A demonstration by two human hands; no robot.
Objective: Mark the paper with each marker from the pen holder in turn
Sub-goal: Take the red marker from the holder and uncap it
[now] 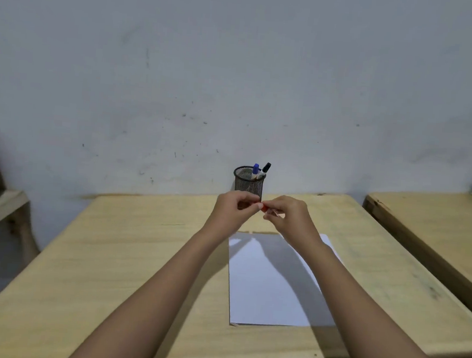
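We see both hands raised above the pale wooden counter [127,255], meeting just in front of the black wire-mesh cylindrical pen holder [248,183]. The left hand [233,209] and the right hand [288,215] each pinch one end of a small marker with a red part [264,208] showing between the fingertips; both grips are clenched on it, and we judge that its cap is being pulled off or pressed on, though we cannot tell which. Two markers stand in the holder: a blue-capped marker [255,170] and a black-capped marker [265,169], leaning against the right rim. The white rectangular sheet of paper [265,288] lies flat on the counter below the hands, near the front edge. Its visible surface bears no mark that we can make out, only arm shadows. We therefore judge the task to be at an early stage: the red marker is in hand, and the blue and black ones remain to be used.
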